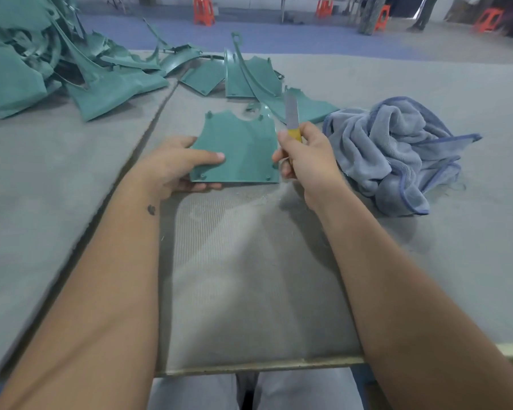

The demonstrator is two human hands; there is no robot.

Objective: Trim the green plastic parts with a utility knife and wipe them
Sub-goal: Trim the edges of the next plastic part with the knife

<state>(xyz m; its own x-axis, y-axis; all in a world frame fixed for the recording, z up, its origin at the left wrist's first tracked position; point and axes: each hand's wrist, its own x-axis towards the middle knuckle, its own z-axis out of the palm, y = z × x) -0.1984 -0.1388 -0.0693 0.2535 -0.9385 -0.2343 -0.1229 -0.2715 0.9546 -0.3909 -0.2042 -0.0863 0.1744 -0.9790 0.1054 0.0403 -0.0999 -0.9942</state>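
Observation:
A flat green plastic part [243, 149] with small pegs at its corners is held just above the grey table. My left hand [175, 167] grips its left edge, thumb on top and fingers underneath. My right hand [305, 161] grips a yellow-handled utility knife [292, 119] beside the part's right edge, its blade pointing up and away from me. A crumpled blue-grey cloth [397, 152] lies on the table to the right of my right hand.
A large heap of green plastic parts [42, 63] fills the far left of the grey table [71, 179]. A few loose green pieces [249, 75] lie behind the held part. Orange stools [203, 10] stand on the floor beyond. The table's near edge [249, 365] is above my lap.

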